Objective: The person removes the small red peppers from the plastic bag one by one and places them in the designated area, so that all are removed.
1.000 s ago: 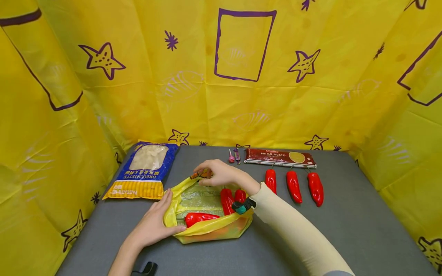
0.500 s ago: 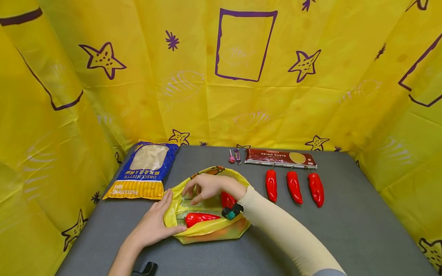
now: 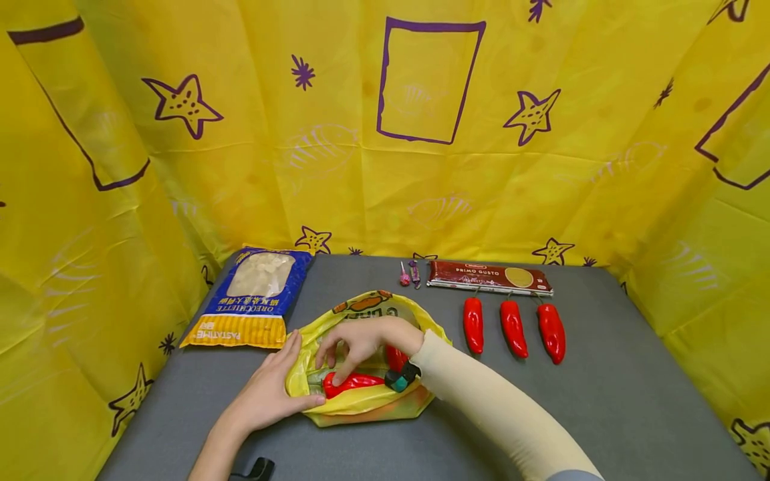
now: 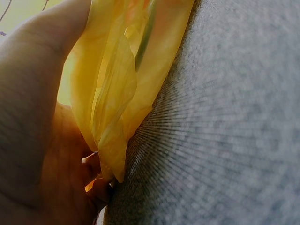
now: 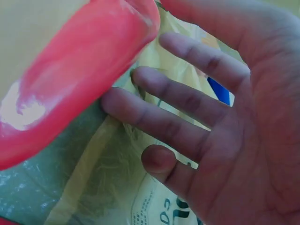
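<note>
Two red peppers (image 3: pixel 351 383) already lie in the yellow bag (image 3: pixel 361 401); three peppers (image 3: pixel 512 327) wait at its 2 o'clock on the bench (image 3: pixel 601 401). Left hand (image 3: pixel 267 387) pinches the bag's rim, while the right hand (image 3: pixel 355 344) reaches inside, fingers straight, touching a pepper.

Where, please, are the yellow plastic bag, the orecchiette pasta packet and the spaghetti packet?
yellow plastic bag (image 3: pixel 361 399), head view, near rim.
orecchiette pasta packet (image 3: pixel 252 314), head view, blue label.
spaghetti packet (image 3: pixel 475 276), head view, dark red front.

I am wearing a long cream sleeve (image 3: pixel 493 407) on my right arm, ending at the wrist, where a small black and teal device (image 3: pixel 400 378) is strapped. My left forearm (image 3: pixel 210 454) is going bare.
</note>
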Tool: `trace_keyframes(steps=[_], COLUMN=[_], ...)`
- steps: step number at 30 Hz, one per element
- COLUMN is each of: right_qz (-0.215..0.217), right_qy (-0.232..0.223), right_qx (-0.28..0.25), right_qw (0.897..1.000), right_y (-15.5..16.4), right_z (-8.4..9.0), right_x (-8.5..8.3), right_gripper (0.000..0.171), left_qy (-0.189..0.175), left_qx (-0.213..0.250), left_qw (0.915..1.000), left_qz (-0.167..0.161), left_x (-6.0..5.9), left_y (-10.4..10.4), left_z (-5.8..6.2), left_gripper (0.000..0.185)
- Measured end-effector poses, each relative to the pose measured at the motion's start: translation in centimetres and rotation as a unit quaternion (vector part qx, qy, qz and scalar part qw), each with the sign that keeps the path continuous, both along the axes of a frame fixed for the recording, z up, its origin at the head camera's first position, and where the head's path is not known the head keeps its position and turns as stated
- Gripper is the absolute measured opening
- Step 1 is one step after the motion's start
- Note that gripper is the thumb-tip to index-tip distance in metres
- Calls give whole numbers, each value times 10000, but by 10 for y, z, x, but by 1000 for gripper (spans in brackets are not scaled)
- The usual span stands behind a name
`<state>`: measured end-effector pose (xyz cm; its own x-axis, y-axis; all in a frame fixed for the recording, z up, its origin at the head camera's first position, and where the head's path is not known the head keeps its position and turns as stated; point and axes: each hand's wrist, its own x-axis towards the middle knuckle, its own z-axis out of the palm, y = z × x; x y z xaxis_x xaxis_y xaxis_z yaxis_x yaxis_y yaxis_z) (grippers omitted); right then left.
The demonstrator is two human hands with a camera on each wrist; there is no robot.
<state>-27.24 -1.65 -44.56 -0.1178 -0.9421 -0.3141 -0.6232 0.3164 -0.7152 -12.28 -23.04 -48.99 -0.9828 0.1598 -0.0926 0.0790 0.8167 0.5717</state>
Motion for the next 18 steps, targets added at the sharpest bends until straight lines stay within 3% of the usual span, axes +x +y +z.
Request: trace_keyframes(steps=[7, 18], right_qz=[152, 232], right_qy=[-152, 4], right_qx=[127, 451], right_qw=[9997, 9987], right_y=[0, -2], right_z=[4, 8], right_x=[0, 6], right_gripper=[45, 47], left_qy=[-65, -78], left_qx=[-35, -33], left_qw=[10000, 9999], left_qz=[34, 55], left_x=[1, 0], left_y=[0, 1], left_z=[1, 1], left_gripper=[133, 134])
